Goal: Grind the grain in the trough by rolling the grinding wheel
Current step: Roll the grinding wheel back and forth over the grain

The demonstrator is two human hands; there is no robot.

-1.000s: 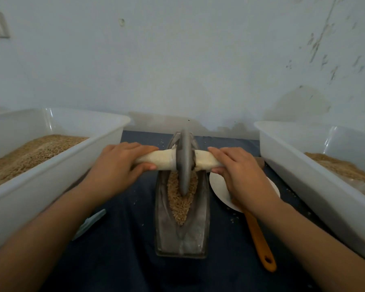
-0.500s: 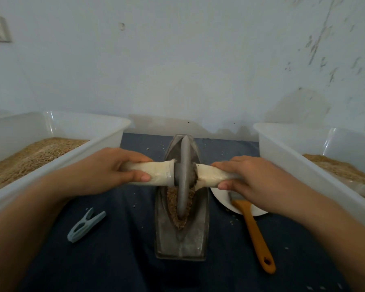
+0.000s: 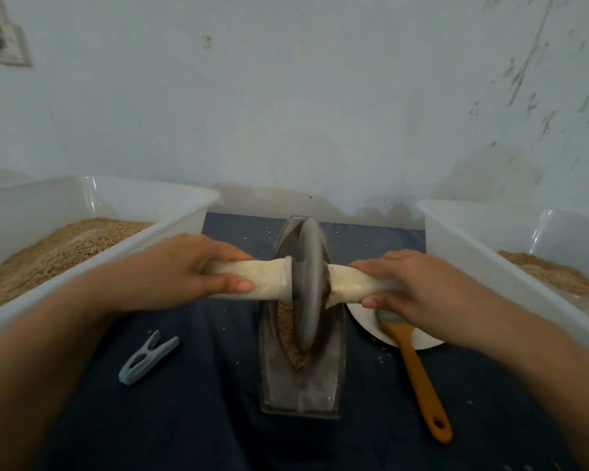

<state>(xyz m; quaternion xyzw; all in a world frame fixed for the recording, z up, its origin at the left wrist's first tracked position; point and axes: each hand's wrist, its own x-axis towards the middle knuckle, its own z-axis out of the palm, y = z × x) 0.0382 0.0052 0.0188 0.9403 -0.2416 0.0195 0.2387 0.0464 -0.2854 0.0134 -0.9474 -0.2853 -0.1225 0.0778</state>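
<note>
A grey metal trough point(image 3: 301, 389) lies lengthwise on the dark cloth, with brown grain point(image 3: 288, 329) in its groove. The grey grinding wheel point(image 3: 307, 287) stands upright in the groove at about mid-length. A pale cloth-wrapped axle point(image 3: 266, 279) runs through the wheel to both sides. My left hand point(image 3: 181, 270) grips the left end of the axle, thumb underneath. My right hand point(image 3: 419, 288) grips the right end. The wheel hides much of the grain.
Two white plastic tubs of grain flank the trough, one on the left point(image 3: 170, 219) and one on the right point(image 3: 463, 253). A white plate point(image 3: 364, 317) with an orange-handled brush point(image 3: 419, 379) lies right of the trough. A grey-blue clothespin point(image 3: 147, 358) lies to the left.
The wheel has rolled from the far end of the trough toward me to about mid-length. Both hands came back with the axle, uncovering the clothespin.
</note>
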